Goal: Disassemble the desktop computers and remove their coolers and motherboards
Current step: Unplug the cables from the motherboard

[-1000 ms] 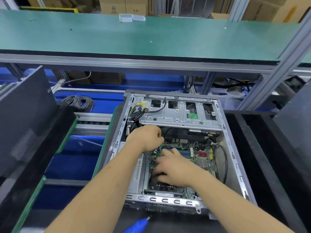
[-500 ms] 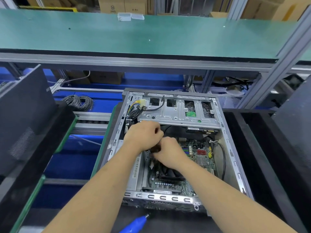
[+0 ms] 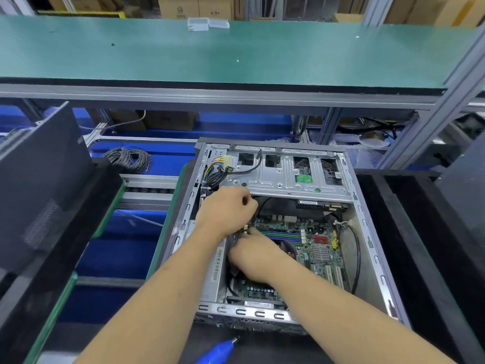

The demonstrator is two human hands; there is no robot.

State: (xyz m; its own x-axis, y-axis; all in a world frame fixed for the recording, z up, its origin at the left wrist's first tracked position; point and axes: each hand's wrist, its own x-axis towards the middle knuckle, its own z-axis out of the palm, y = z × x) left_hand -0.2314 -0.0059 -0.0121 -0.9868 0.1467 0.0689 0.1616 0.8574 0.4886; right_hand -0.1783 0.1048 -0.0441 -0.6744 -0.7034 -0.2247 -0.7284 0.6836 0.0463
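Bright, even overhead light, prob. fluorescent; colours read clean, no harsh shadows. Green shelf top (image 3: 236, 48) is lit flat w/ a couple of tiny specular dots. Mild glare on the silver drive cage (image 3: 286, 177) and the case's bent metal edges. Under the shelf it's dimmer; the black panels at left (image 3: 44, 185) and right (image 3: 430, 232) go nearly featureless. Inside the computer case (image 3: 378, 261) soft shadow pools below the cage and under both forearms. Wide-angle distortion is obvious: shelf rail bows, uprights at right lean hard. Left hand (image 3: 225, 211) is slightly motion-smeared; the blue tool tip (image 3: 220, 349) at bottom edge is soft. Overall fine detail looks a bit compressed.
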